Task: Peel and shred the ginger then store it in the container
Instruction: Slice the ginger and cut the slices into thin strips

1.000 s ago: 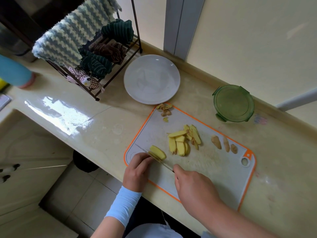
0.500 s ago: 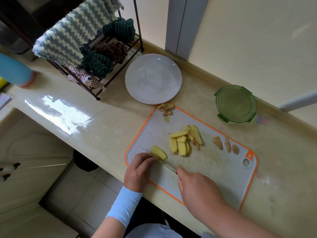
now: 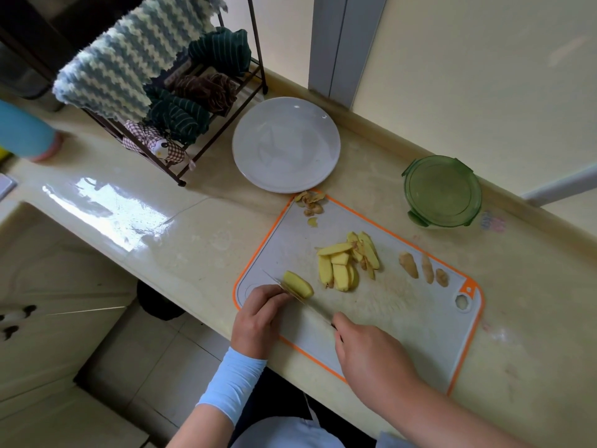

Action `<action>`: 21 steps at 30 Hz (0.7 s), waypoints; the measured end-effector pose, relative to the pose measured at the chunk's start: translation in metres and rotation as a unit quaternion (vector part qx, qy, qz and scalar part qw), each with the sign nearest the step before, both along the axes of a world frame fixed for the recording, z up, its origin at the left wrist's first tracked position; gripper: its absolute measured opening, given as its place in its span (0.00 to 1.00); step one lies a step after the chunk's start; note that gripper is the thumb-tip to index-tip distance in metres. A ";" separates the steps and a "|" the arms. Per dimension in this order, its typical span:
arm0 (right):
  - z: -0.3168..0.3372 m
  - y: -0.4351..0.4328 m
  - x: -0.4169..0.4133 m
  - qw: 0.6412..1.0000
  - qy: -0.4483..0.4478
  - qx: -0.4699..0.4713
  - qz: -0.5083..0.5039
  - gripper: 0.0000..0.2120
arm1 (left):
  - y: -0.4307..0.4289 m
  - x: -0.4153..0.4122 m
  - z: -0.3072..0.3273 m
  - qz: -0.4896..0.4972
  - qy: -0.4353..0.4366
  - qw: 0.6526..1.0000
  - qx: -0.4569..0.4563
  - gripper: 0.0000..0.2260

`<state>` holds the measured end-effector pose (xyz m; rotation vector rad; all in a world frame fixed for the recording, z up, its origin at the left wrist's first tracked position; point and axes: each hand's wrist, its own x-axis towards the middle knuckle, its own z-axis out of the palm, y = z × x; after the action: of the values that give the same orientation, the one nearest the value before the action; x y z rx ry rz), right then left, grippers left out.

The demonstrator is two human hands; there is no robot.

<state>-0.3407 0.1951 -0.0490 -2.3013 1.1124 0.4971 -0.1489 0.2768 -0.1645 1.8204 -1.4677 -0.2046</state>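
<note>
A peeled ginger piece [image 3: 298, 283] is held down near the left end of an orange-edged cutting board [image 3: 407, 321] by the left hand [image 3: 258, 318], whose fingers are curled over its near side. A knife [image 3: 302, 298] is gripped by the right hand [image 3: 371, 360], the fingers closed round a handle that is almost wholly hidden; the thin blade is laid slantwise against the ginger piece, just beside the left fingertips. A loose heap of sliced ginger [image 3: 342, 266] is seen at the middle of the board, apart from the blade. Three brownish offcuts [image 3: 426, 270] are lined up to the right of the heap, and a few peelings [image 3: 311, 203] are gathered at the board's far corner. A round green container [image 3: 442, 190], its lid on, is set on the counter [image 3: 193, 240] beyond the board, near the wall. A white plate [image 3: 286, 143] is placed just beyond the peelings, beside a wire rack [image 3: 155, 79] hung with cloths.
</note>
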 end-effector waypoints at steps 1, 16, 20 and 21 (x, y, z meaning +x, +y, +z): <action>-0.001 -0.001 0.000 1.000 -0.007 0.001 -0.001 0.05 | 0.000 0.000 0.000 0.000 0.002 1.000 0.000 0.10; -0.033 -0.003 -0.001 0.997 -0.064 0.004 -0.035 0.08 | 0.000 0.000 0.003 -0.016 -0.010 1.000 -0.011 0.10; -0.027 -0.005 -0.007 0.997 -0.057 0.009 -0.056 0.07 | 0.001 -0.001 0.003 -0.011 -0.022 1.000 -0.002 0.10; -0.026 -0.007 -0.004 0.996 -0.060 0.013 -0.059 0.07 | 0.001 -0.001 0.003 -0.007 -0.024 1.000 -0.002 0.10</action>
<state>-0.3445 0.1883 -0.0749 -2.1962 1.1682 0.3205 -0.1501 0.2781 -0.1619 1.8238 -1.5139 -0.1665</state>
